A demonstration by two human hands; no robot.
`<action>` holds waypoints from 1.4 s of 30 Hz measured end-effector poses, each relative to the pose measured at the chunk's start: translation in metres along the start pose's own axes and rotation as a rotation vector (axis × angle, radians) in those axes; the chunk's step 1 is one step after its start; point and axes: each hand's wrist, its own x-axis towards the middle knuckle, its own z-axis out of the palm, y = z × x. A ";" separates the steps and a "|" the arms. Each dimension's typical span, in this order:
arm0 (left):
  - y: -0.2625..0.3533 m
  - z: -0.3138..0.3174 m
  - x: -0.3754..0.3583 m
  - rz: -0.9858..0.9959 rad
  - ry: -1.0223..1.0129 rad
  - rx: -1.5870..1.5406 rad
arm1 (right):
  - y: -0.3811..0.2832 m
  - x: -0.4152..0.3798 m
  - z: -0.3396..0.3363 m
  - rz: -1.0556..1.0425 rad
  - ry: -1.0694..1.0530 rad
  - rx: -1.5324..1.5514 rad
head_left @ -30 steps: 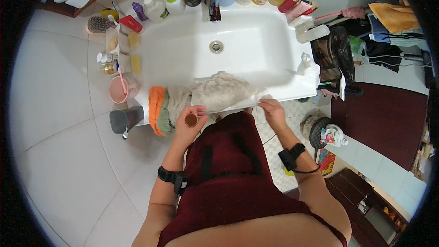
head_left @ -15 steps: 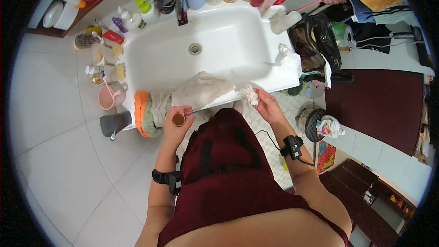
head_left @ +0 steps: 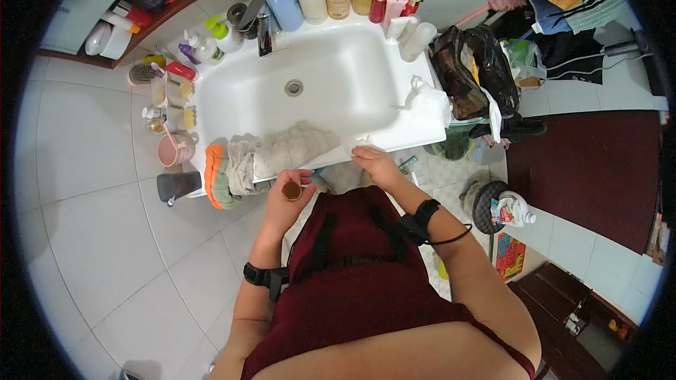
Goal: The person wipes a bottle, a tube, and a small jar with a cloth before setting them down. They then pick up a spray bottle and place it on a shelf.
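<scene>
My left hand [head_left: 282, 205] is closed around a small cylinder with a round brown end [head_left: 291, 191], which faces up at me. A thin teal tip [head_left: 317, 172] shows just past its fingers. My right hand [head_left: 377, 167] lies palm down at the front rim of the white sink [head_left: 415, 137], fingers together and bent. A small bit of white tissue [head_left: 361, 140] shows at its fingertips, the rest hidden beneath. Between the hands and the basin, a damp grey cloth [head_left: 296, 150] lies along the rim, beside folded orange and green cloths [head_left: 220, 176].
Pump bottles and tubes, among them a blue bottle [head_left: 283, 5], line the back rim behind the tap [head_left: 264, 36]. At left stand a pink cup [head_left: 175, 150] and a dark grey container [head_left: 178, 186]. A white crumpled cloth [head_left: 427, 102] and black bag [head_left: 493, 63] are at right.
My right hand has moved left and turned palm down onto the sink rim; the crumpled tissue it held up is now mostly covered. My left hand keeps its hold. The view has shifted slightly.
</scene>
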 end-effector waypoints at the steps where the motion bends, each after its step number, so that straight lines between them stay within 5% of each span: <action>1: 0.000 0.002 -0.002 0.004 0.003 -0.029 | 0.004 -0.001 -0.006 0.056 -0.056 0.048; 3: 0.001 0.006 -0.006 0.008 0.019 0.001 | 0.010 -0.001 -0.019 0.166 -0.172 0.141; 8: -0.022 0.011 -0.016 -0.033 0.087 -0.047 | 0.034 0.058 -0.053 0.901 0.159 0.828; 11: -0.035 0.016 -0.020 -0.061 0.123 -0.115 | 0.071 0.119 -0.043 0.943 0.503 1.394; 17: -0.042 0.012 -0.013 -0.173 0.186 -0.156 | 0.162 0.219 0.023 0.842 0.888 1.665; 20: -0.053 0.005 -0.010 -0.172 0.227 -0.236 | 0.283 0.245 0.093 0.658 0.804 0.974; 23: -0.062 -0.008 -0.008 -0.190 0.250 -0.287 | 0.333 0.286 0.119 0.780 0.661 0.384; 25: -0.070 -0.018 -0.012 -0.187 0.263 -0.333 | 0.323 0.310 0.132 0.999 0.700 0.393; 28: -0.073 -0.034 -0.015 -0.240 0.315 -0.281 | 0.274 0.356 0.139 1.385 0.851 0.948; 31: -0.072 -0.050 -0.013 -0.266 0.356 -0.282 | 0.261 0.379 0.198 1.020 1.023 1.311; 32: -0.072 -0.056 -0.013 -0.272 0.371 -0.286 | 0.216 0.393 0.202 0.823 1.031 1.770; 33: -0.075 -0.062 -0.012 -0.271 0.382 -0.301 | 0.164 0.393 0.219 0.533 0.959 1.324; 36: -0.080 -0.078 -0.013 -0.275 0.421 -0.336 | 0.129 0.428 0.270 0.520 0.469 1.030; 39: -0.078 -0.093 -0.015 -0.277 0.458 -0.346 | 0.059 0.468 0.280 0.992 0.426 1.986; 42: -0.081 -0.103 -0.017 -0.264 0.477 -0.342 | 0.017 0.481 0.285 1.164 0.377 1.880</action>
